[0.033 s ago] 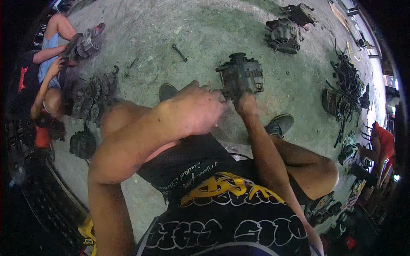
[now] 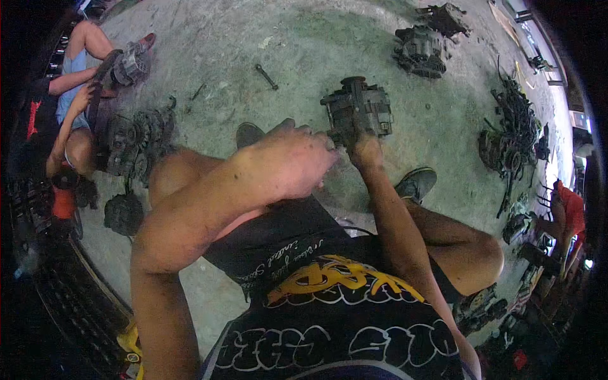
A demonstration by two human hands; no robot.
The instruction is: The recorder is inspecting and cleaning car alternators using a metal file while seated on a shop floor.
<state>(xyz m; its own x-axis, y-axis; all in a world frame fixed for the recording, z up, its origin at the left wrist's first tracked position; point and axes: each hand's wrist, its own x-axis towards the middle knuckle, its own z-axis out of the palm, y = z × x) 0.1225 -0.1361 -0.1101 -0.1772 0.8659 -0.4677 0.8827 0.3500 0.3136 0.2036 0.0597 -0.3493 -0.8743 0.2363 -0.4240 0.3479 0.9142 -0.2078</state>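
Observation:
An alternator (image 2: 375,106) with a dark pulley at its far end lies on the concrete floor in front of me, between my feet. My right hand (image 2: 366,151) is closed at its near side, around the lower end of a dark bar-shaped piece (image 2: 357,109) that runs up over the casing; whether it is a tool or part of the alternator is unclear. Just left of it, my left hand (image 2: 294,159) is curled, back upward, its fingertips close to the alternator's near left corner. Whatever those fingers grip is hidden under the hand.
A long bolt (image 2: 266,76) lies on the floor beyond my left foot. More alternators (image 2: 420,52) sit far right, near a heap of dark wiring and parts (image 2: 512,130). Greasy parts (image 2: 134,136) stand at left, beside a seated person handling another alternator (image 2: 131,65). Another person (image 2: 570,209) is far right.

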